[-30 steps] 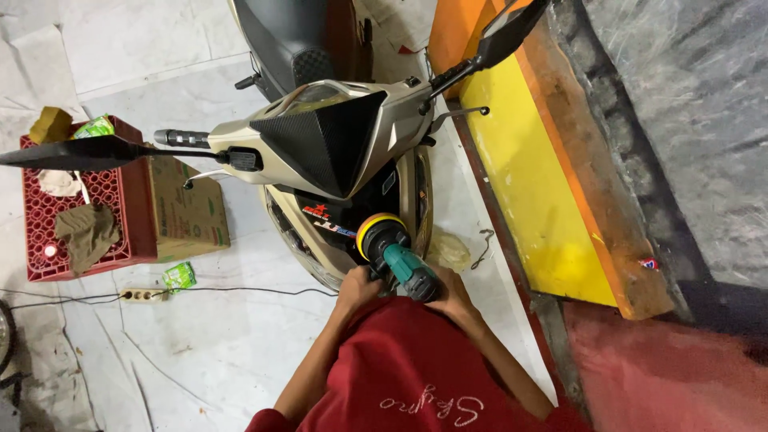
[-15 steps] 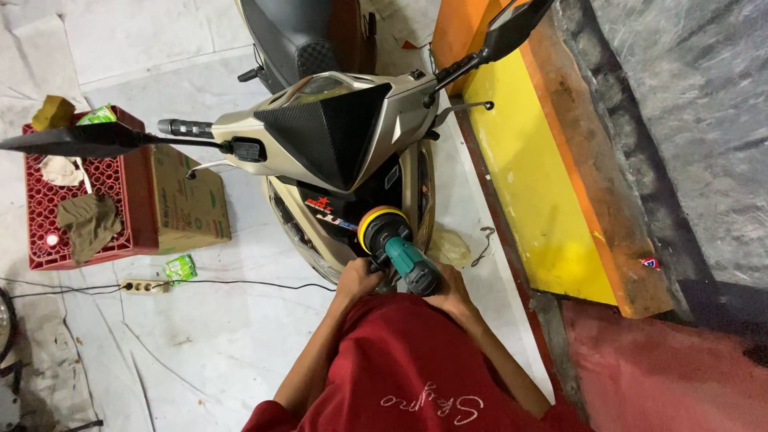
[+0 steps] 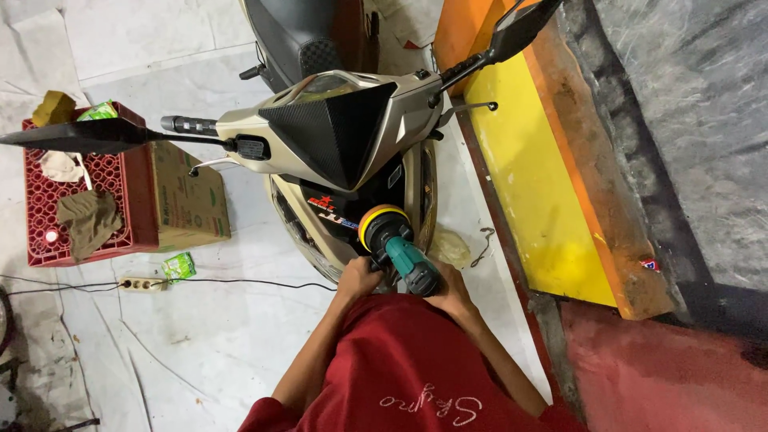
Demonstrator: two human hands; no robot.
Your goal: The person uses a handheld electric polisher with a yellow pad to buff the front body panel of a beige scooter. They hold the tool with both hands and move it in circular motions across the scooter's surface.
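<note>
A: What is in hand here?

B: Machine polishing, by my reading. Both hands hold a teal polisher [image 3: 404,254] with a yellow pad [image 3: 373,220]. The left hand [image 3: 358,278] is closed on the grip at its seven o'clock side. The right hand [image 3: 450,290] wraps the rear of the body at four o'clock, though the fingers are partly hidden behind the tool.

A: And where does the pad sit?

B: Against the beige front panel of the scooter [image 3: 336,128], low on the nose, just beside the red sticker [image 3: 322,203]. It looks to be touching the panel, tilted toward it rather than flat to the floor.

A: What else is about?

B: At nine o'clock from the scooter, a red crate [image 3: 134,210] holding rags, with a cardboard box [image 3: 190,196] touching its side. At seven o'clock, a power strip [image 3: 134,282] with its cable running across the floor. At three o'clock, a yellow ramp [image 3: 536,200].

A: The next move?

B: I judge it calls for steady two-handed pressure, sliding the pad along the curve and keeping it off the sticker's edge.
</note>
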